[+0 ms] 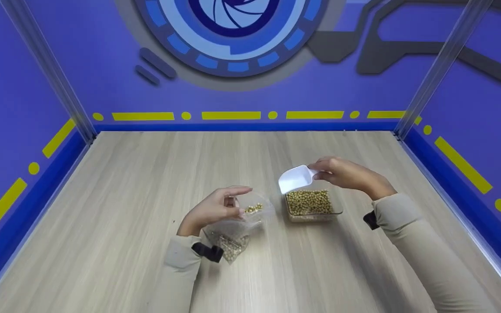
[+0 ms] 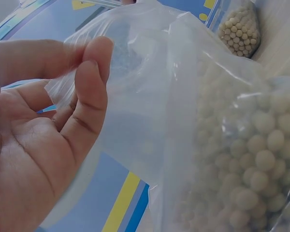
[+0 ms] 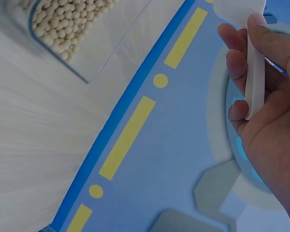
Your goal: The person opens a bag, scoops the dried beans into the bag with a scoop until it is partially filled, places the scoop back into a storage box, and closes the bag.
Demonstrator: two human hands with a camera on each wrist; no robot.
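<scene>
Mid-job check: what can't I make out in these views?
Right wrist view: the front of the white scoop, cut off by the top edge.
Left wrist view: the bottom of the clear plastic bag, cut off by the right and bottom edges.
Head view: part of that bag, hidden behind the left hand.

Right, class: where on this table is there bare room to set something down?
Bare table lies between the left wall and left hand, and behind both hands to the back wall. It is crowded between left hand and right hand: bag, scoop, container.
</scene>
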